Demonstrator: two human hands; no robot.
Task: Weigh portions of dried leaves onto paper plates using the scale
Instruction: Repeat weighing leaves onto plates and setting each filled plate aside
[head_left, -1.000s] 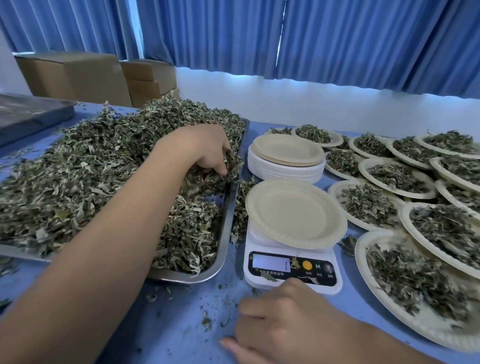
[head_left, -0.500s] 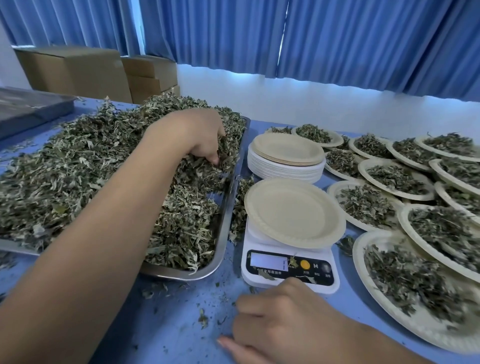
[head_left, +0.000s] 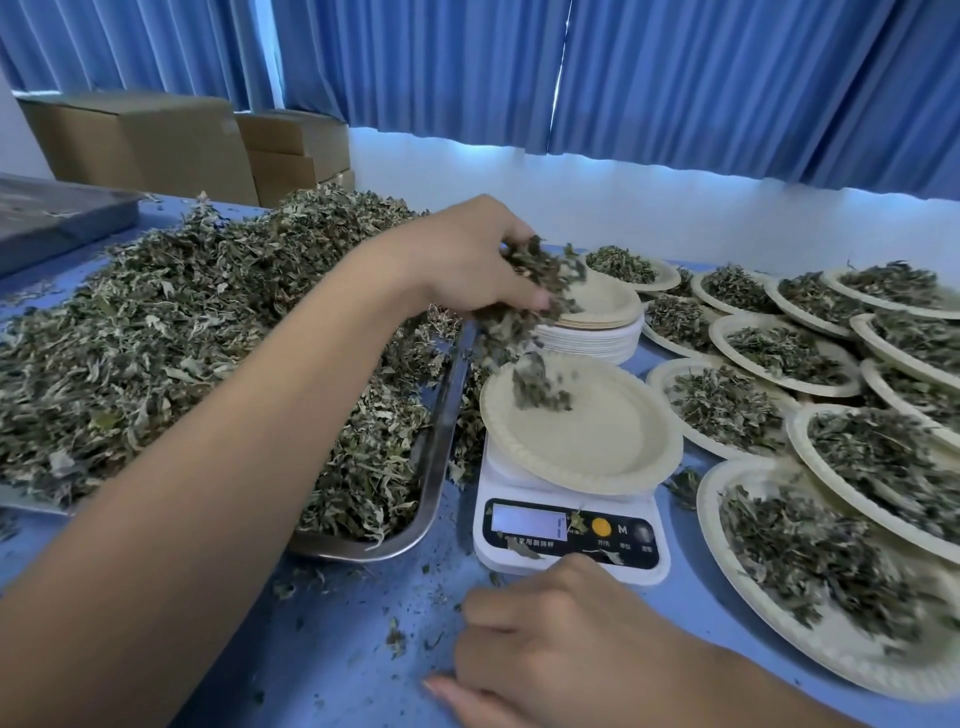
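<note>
Most of the blue worktop (head_left: 337, 649) is taken up by two things. On the left a steel tray (head_left: 431, 499) is heaped with dried leaves (head_left: 182, 332), which spill over its rim. On the right is a crowd of filled paper plates (head_left: 831, 665), overlapping one another, each carrying a portion of leaves. Blue curtains (head_left: 675, 78) hang behind, and cardboard boxes (head_left: 140, 145) stand at the far left corner.

Between the tray and the filled plates sits a stack of empty plates (head_left: 597, 338). Just in front of it is a white scale (head_left: 524, 522) with a cream plate (head_left: 587, 441) on its platform. The display is too blurred to read.

The left hand (head_left: 457, 260) is raised above the tray's right rim and the far edge of the plate on the scale. Its fingers are curled round a handful of leaves (head_left: 535, 275). Some loose leaves (head_left: 540, 389), blurred, are at the plate's far side, below the hand. The right hand (head_left: 561, 634) rests on the worktop just in front of the scale, its fingers loosely curled under and holding nothing, thumb lying flat.

Leaf crumbs (head_left: 395, 639) are scattered on the worktop near the tray's corner, and a few scraps lie on the scale's panel.
</note>
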